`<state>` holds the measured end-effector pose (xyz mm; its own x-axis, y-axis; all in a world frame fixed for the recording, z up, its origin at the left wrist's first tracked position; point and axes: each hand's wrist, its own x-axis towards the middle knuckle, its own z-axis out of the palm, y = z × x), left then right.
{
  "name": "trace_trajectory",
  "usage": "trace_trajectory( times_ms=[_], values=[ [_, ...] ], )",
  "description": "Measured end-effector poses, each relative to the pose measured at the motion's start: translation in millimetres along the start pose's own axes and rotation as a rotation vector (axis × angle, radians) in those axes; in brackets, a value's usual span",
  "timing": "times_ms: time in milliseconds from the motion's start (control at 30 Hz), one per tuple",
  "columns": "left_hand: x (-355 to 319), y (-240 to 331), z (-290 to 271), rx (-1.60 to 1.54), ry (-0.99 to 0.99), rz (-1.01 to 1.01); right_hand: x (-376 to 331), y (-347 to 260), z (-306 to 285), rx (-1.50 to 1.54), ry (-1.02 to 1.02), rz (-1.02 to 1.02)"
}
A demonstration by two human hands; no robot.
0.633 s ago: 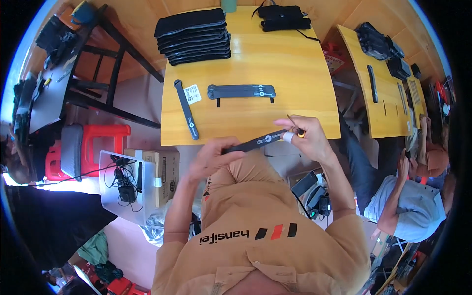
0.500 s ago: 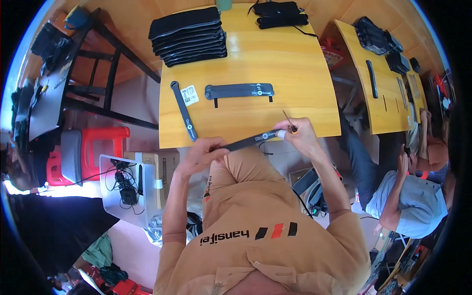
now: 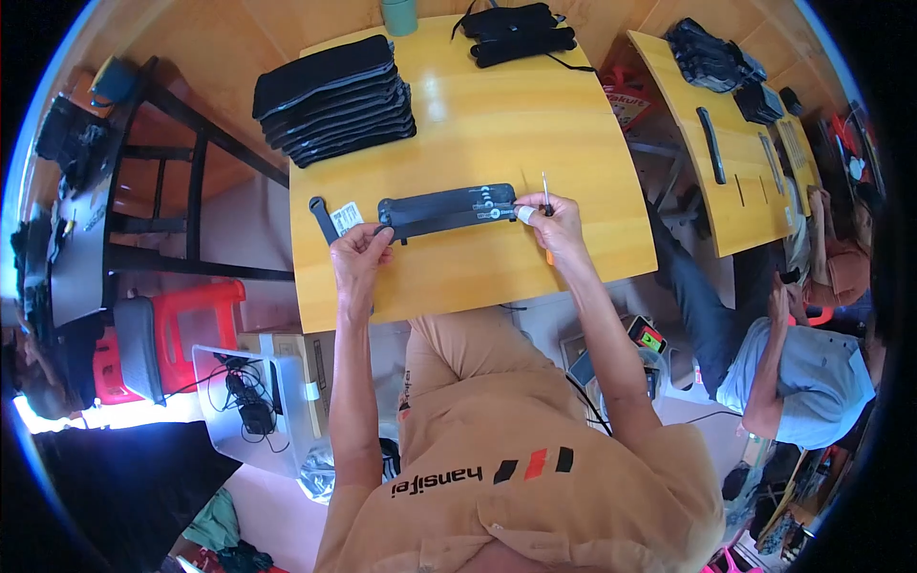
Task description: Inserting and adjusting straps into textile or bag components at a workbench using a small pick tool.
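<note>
Left grip [image 3: 359, 253] pinches near strap [image 3: 435, 227] at left end; right grip [image 3: 559, 229] pinches its right end, thin tool [image 3: 545, 191] tucked in same hand. Near strap low along near edge of flat straps [image 3: 430, 203], on surface [image 3: 458, 277]; how far it overlaps, hard to tell. Handling calls for even tension, ends level, edges parallel, tool tip aimed away from straps. Past left wrist, lone strap [image 3: 322, 218] beside label [image 3: 346, 218]: avoid nudging either. Farther, pouch stack [image 3: 330, 91]; farthest, black bundle [image 3: 525, 43].
</note>
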<state>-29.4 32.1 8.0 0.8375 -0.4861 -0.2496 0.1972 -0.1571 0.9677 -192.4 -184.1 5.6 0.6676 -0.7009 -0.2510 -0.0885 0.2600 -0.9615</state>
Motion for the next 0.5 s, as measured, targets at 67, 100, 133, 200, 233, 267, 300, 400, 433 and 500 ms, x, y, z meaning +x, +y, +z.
trace_trajectory(
  times_ms=[67,100,133,200,233,267,300,400,433,500],
  values=[
    [8.0,-5.3,2.4,0.024,0.036,0.019,7.2,4.1,1.3,-0.011,0.014,0.003],
    [12.2,-9.3,3.2,0.026,0.032,0.013,10.4,6.2,1.4,-0.052,0.031,-0.01],
    [14.8,-11.7,3.6,0.045,0.046,0.042,11.9,7.2,1.1,-0.093,0.048,-0.03],
    [18.3,-13.9,4.8,0.064,0.056,0.068,17.7,16.6,-1.4,-0.137,0.064,-0.085],
    [20.7,-15.8,5.8,0.065,0.078,0.079,21.2,21.3,-2.3,-0.18,0.075,-0.136],
    [22.6,-17.6,6.7,0.066,0.101,0.091,23.8,24.3,-3.4,-0.181,0.078,-0.129],
    [24.3,-19.2,6.7,0.068,0.098,0.084,25.8,26.3,-4.0,-0.188,0.089,-0.135],
    [29.2,-22.7,5.8,0.046,0.108,0.089,28.5,27.1,-2.0,-0.195,0.099,-0.133],
    [28.7,-22.7,6.0,0.043,0.115,0.084,27.9,27.1,-1.4,-0.194,0.098,-0.129],
    [29.3,-22.5,6.1,0.039,0.122,0.077,27.9,29.0,-1.5,-0.213,0.098,-0.14]
  ],
)
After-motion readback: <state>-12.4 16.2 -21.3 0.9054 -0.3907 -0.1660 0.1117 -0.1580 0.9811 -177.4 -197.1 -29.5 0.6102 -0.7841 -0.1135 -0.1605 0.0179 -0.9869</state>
